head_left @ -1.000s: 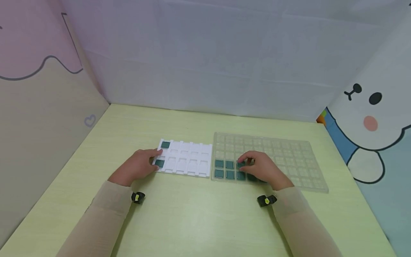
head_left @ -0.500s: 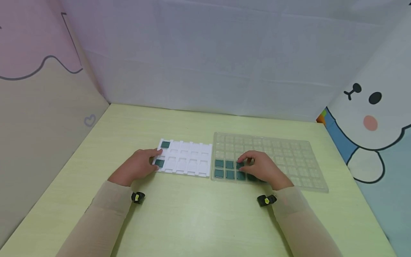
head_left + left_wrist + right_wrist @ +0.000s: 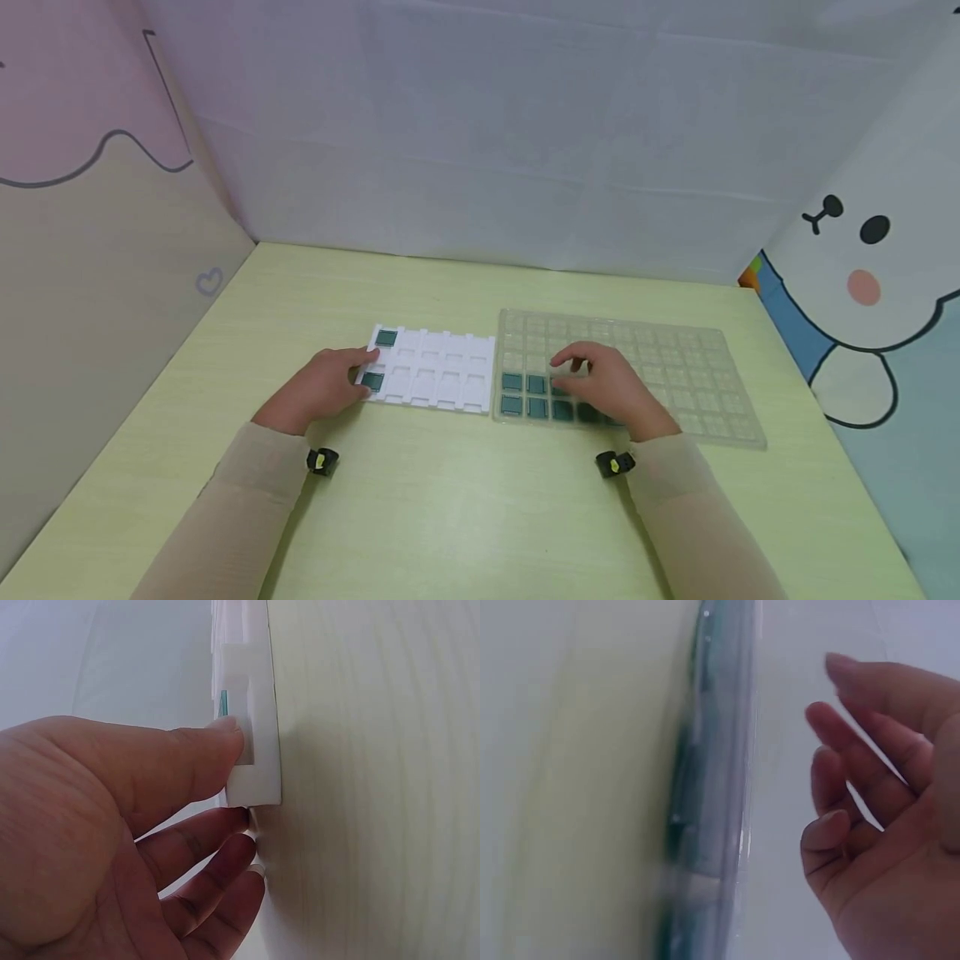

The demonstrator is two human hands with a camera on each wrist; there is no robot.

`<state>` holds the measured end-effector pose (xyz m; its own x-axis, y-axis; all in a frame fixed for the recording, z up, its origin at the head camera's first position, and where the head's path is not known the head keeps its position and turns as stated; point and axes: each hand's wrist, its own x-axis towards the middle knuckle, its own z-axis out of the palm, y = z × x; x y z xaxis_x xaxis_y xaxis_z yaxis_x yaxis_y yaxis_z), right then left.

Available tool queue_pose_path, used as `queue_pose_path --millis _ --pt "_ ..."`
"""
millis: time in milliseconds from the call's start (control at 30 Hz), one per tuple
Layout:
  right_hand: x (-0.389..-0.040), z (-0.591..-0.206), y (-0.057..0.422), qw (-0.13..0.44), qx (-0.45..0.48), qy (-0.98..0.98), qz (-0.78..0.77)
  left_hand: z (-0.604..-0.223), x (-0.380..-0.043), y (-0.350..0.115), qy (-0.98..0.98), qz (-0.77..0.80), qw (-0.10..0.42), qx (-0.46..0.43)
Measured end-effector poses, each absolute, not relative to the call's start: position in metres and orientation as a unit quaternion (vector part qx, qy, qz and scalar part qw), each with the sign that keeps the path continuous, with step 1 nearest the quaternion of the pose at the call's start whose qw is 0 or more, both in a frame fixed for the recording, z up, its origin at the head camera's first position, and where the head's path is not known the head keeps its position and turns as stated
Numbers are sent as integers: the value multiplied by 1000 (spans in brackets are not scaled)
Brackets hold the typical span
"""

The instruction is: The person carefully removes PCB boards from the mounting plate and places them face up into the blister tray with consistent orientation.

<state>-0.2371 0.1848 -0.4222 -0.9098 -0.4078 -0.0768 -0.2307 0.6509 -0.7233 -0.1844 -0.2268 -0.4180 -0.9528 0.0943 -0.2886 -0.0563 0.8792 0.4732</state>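
My left hand point(image 3: 324, 387) holds the left end of a white slotted tray point(image 3: 426, 360); in the left wrist view the thumb point(image 3: 202, 754) presses on its edge. Two dark green square chips sit in that tray's leftmost column, a far chip point(image 3: 386, 338) and a near chip point(image 3: 372, 382). My right hand point(image 3: 606, 387) hovers over a clear plastic tray point(image 3: 697, 367), thumb and index finger apart. Nothing shows between its fingers point(image 3: 829, 724) in the right wrist view. Several green chips point(image 3: 512, 406) fill the clear tray's near-left pockets; the hand partly hides some.
The two trays lie side by side, almost touching, on a pale wooden table point(image 3: 465, 500). A white sheet wall point(image 3: 487, 150) rises behind the table, with printed panels at left and right. Each wrist wears a black strap point(image 3: 322, 462).
My right hand has lifted slightly and shifted a little left, and its thumb and index finger have spread apart. The left hand and both trays have stayed put.
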Motion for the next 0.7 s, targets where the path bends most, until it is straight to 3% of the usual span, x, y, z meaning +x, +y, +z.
queue_pose_path --millis 700 --pt "-233 -409 137 95 -210 882 -410 -418 -184 -225 955 252 158 2"
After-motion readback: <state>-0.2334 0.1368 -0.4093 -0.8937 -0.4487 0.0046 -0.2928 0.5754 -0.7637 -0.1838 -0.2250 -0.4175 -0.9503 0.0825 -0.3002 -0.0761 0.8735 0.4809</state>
